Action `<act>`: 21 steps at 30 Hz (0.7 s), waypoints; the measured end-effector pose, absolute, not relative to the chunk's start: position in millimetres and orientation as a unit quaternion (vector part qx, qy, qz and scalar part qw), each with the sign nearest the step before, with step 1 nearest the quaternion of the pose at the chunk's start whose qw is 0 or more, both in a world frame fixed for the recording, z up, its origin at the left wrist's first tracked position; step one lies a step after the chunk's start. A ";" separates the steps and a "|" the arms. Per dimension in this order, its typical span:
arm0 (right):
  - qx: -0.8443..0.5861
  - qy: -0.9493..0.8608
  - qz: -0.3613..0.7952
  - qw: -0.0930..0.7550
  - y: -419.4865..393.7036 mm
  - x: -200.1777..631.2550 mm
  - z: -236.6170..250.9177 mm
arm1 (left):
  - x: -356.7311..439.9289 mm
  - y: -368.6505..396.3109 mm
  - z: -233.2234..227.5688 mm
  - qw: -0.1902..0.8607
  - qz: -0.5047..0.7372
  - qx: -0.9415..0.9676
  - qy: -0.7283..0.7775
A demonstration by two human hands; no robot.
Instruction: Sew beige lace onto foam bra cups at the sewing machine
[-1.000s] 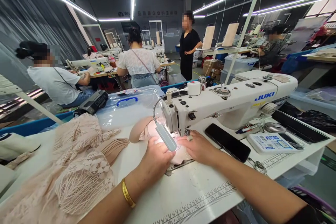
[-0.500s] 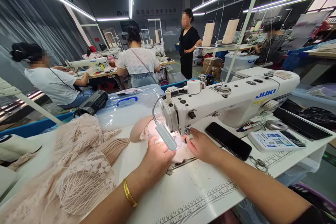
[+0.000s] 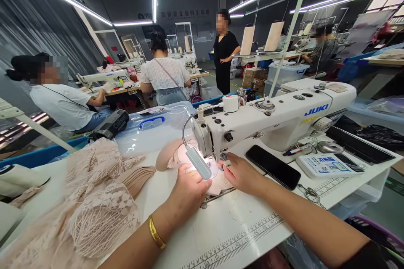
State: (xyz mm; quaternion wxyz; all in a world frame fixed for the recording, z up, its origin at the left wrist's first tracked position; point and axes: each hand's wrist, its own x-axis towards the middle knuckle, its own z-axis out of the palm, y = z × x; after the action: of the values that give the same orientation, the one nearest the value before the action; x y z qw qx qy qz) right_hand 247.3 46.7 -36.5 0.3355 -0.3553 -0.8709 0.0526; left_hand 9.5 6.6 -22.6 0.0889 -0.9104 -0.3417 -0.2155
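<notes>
Both hands (image 3: 214, 183) on bra cup (image 3: 217, 185)

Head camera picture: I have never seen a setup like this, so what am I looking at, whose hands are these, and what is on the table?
The camera sits on a person's head and looks down at their own two bare hands. The left hand, with a gold bangle on the wrist, and the right hand press a pale bra cup flat under the needle of a white JUKI sewing machine. A small gooseneck lamp lights the spot. On the white table lie a heap of pink lace, stacked cups, a black phone and a control panel. Other people work at machines behind.
</notes>
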 end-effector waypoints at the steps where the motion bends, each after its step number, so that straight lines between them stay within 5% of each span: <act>1: -0.351 -0.871 0.049 0.341 46.8 247.4 -36.8 | 9.4 6.3 -22.7 0.087 -0.215 -0.910 -0.343; 21: -0.202 -0.954 0.082 0.206 35.5 254.7 -17.2 | 24.0 -25.2 -8.5 0.024 -0.183 -0.913 -0.363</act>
State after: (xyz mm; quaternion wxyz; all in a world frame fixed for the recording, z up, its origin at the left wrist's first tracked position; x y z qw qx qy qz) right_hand 254.7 35.5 -17.2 0.2061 -0.2020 -0.9539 0.0819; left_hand 24.0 -25.2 -8.5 0.0242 -0.9132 -0.3631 -0.1832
